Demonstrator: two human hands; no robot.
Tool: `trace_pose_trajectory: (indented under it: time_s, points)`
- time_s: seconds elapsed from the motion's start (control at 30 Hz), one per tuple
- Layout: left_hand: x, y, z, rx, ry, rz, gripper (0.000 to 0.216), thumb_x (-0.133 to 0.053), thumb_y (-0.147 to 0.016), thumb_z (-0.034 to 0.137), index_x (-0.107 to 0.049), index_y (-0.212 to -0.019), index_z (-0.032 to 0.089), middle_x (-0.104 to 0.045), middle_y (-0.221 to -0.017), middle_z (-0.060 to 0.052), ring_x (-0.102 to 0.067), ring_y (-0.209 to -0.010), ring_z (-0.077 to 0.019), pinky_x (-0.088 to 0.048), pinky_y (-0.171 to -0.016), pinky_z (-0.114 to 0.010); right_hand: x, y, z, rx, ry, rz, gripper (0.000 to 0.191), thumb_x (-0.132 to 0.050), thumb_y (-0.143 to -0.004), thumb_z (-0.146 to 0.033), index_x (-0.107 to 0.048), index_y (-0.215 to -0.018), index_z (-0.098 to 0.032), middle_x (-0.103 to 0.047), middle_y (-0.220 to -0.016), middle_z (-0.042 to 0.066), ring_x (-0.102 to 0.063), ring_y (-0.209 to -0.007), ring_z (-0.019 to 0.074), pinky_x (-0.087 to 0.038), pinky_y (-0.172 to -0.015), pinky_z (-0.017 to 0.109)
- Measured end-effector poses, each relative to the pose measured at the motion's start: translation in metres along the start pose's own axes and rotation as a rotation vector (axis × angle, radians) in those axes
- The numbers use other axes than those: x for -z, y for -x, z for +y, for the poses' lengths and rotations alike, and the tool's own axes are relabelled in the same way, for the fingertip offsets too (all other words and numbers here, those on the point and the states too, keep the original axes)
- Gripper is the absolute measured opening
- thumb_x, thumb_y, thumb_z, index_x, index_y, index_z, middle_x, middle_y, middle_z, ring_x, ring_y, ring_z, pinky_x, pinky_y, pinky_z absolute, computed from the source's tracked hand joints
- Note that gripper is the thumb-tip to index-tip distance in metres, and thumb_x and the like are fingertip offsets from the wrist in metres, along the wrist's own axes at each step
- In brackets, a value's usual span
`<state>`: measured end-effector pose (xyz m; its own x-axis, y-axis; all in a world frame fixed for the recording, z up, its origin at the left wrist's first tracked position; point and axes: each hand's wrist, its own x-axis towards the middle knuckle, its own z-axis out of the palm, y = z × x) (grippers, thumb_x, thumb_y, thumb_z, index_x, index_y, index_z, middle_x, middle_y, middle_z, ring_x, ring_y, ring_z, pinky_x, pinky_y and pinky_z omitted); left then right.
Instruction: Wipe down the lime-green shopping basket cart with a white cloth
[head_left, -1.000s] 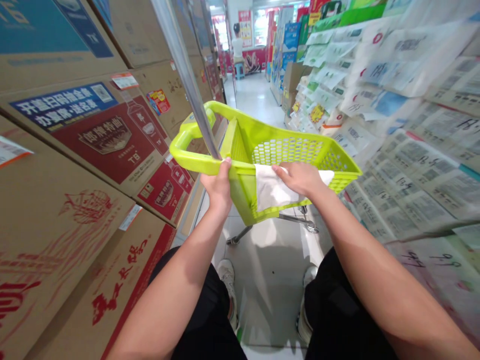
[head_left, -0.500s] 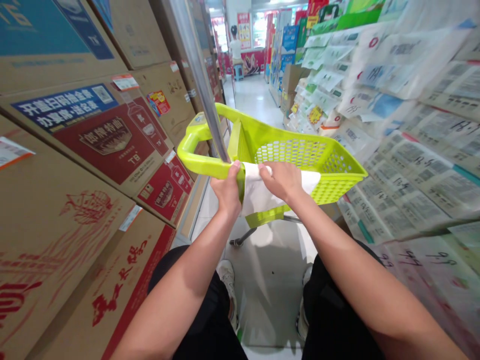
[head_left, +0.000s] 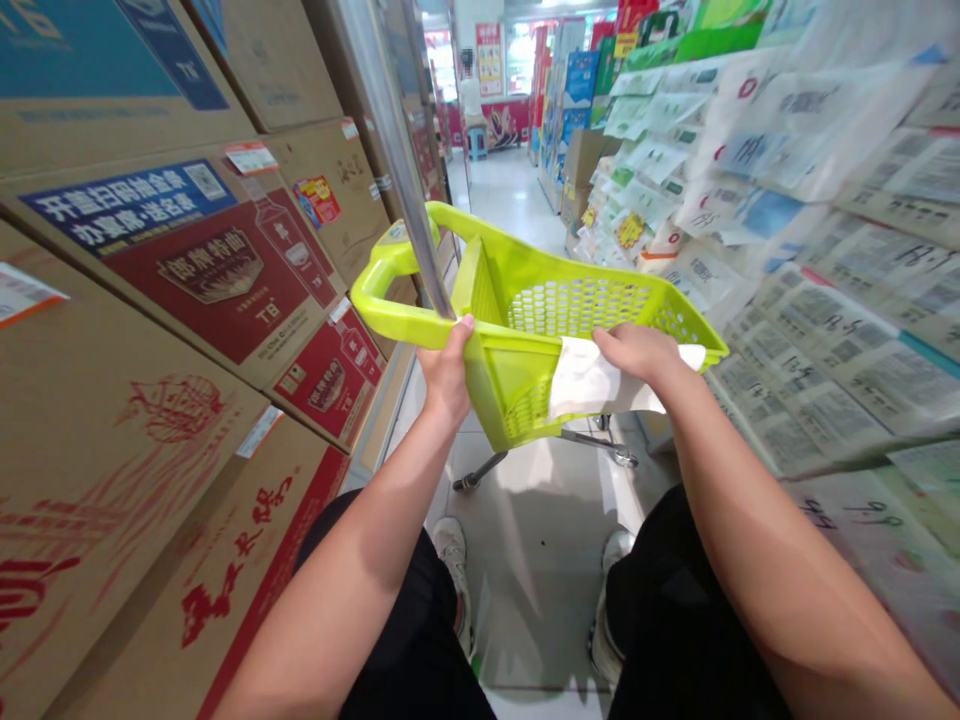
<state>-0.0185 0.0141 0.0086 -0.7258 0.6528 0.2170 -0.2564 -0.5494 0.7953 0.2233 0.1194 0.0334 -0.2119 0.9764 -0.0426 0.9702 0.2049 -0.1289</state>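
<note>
A lime-green plastic shopping cart stands in front of me in a shop aisle. My left hand is closed round its near rim at the left corner, beside the loop handle. My right hand presses a white cloth flat against the rim's right part, fingers wrapped over it. The cloth hangs down the cart's near wall. The cart's perforated far wall shows, and I see nothing lying in the basket.
Stacked cardboard cartons with red and blue print fill the left side. A metal post rises just behind the cart's handle. Shelves of packaged paper goods line the right. The tiled aisle runs ahead toward more displays.
My right hand has slid the white cloth along the rim from near my left hand to the right. The cart has tipped slightly; my left hand keeps its grip.
</note>
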Motion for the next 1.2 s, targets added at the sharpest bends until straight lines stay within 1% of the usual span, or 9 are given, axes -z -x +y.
trace_pose_trajectory:
  time_s: [0.13,0.27,0.4,0.53,0.67,0.73,0.8,0.93,1.2]
  points:
    - [-0.006,0.009,-0.006,0.001,0.009,-0.002,0.05,-0.091,-0.067,0.053,-0.073,-0.097,0.017,-0.076,-0.096,-0.004,-0.071,-0.085,-0.0164,-0.058,-0.082,-0.029,-0.001,0.011,-0.007,0.16,-0.008,0.132,0.061,-0.027,-0.104,-0.051,-0.079,-0.115,-0.021,-0.078,-0.122,0.017,-0.071,-0.114,0.0379,-0.049,-0.082,0.041]
    - [-0.016,0.016,-0.012,0.037,0.018,0.0,0.047,-0.091,-0.067,0.051,-0.072,-0.093,0.017,-0.075,-0.091,-0.003,-0.071,-0.079,-0.0155,-0.057,-0.078,-0.029,0.002,0.025,-0.052,0.388,-0.073,0.246,0.055,-0.024,-0.108,-0.046,-0.074,-0.112,-0.021,-0.079,-0.118,0.014,-0.071,-0.11,0.0317,-0.046,-0.082,0.037]
    - [-0.023,0.017,-0.015,0.037,0.021,0.005,0.044,-0.092,-0.066,0.046,-0.073,-0.093,0.016,-0.076,-0.091,-0.003,-0.072,-0.079,-0.0162,-0.058,-0.078,-0.03,0.005,0.031,-0.086,0.424,-0.224,0.29,0.046,-0.029,-0.108,-0.044,-0.068,-0.121,-0.023,-0.079,-0.114,0.012,-0.071,-0.103,0.0313,-0.045,-0.081,0.036]
    - [-0.021,0.009,-0.012,0.028,0.011,0.001,0.046,-0.092,-0.064,0.047,-0.072,-0.093,0.017,-0.076,-0.091,-0.004,-0.072,-0.08,-0.0169,-0.059,-0.079,-0.03,0.003,0.018,-0.063,0.326,-0.304,0.24,0.05,-0.036,-0.105,-0.055,-0.062,-0.132,-0.022,-0.079,-0.115,0.013,-0.071,-0.103,0.0343,-0.046,-0.079,0.037]
    - [-0.014,0.001,-0.009,-0.004,0.003,-0.003,0.051,-0.093,-0.062,0.049,-0.072,-0.095,0.017,-0.076,-0.095,-0.004,-0.073,-0.088,-0.0188,-0.06,-0.085,-0.03,0.0,-0.005,-0.021,0.2,-0.225,0.134,0.052,-0.037,-0.102,-0.06,-0.069,-0.115,-0.021,-0.079,-0.115,0.016,-0.071,-0.105,0.0363,-0.046,-0.079,0.037]
    - [-0.012,0.0,-0.009,-0.009,0.002,-0.01,0.053,-0.094,-0.062,0.051,-0.072,-0.097,0.017,-0.076,-0.097,-0.005,-0.073,-0.09,-0.0192,-0.06,-0.086,-0.03,-0.001,-0.011,-0.014,0.172,-0.191,0.115,0.057,-0.038,-0.101,-0.065,-0.071,-0.111,-0.02,-0.079,-0.115,0.017,-0.071,-0.105,0.0365,-0.046,-0.079,0.037]
    - [-0.012,0.002,-0.01,0.01,0.004,-0.026,0.054,-0.094,-0.062,0.051,-0.072,-0.097,0.017,-0.076,-0.098,-0.006,-0.074,-0.09,-0.0196,-0.06,-0.086,-0.031,0.0,-0.011,-0.019,0.188,-0.173,0.175,0.061,-0.036,-0.102,-0.067,-0.072,-0.112,-0.019,-0.079,-0.115,0.018,-0.071,-0.106,0.0358,-0.047,-0.081,0.037]
    - [-0.017,0.008,-0.011,0.042,0.014,-0.047,0.054,-0.096,-0.061,0.049,-0.072,-0.098,0.018,-0.076,-0.098,-0.005,-0.074,-0.088,-0.0196,-0.06,-0.086,-0.033,0.003,-0.001,-0.047,0.386,-0.161,0.31,0.064,-0.024,-0.108,-0.059,-0.075,-0.11,-0.02,-0.078,-0.12,0.014,-0.069,-0.114,0.0322,-0.046,-0.088,0.036]
    - [-0.011,0.001,-0.006,0.016,0.006,-0.041,0.051,-0.095,-0.061,0.046,-0.071,-0.096,0.018,-0.075,-0.097,-0.003,-0.072,-0.085,-0.0173,-0.059,-0.084,-0.031,0.005,0.003,-0.066,0.33,-0.123,0.127,0.094,-0.007,-0.102,-0.079,-0.082,-0.1,-0.022,-0.081,-0.109,0.017,-0.074,-0.107,0.0358,-0.05,-0.082,0.04]
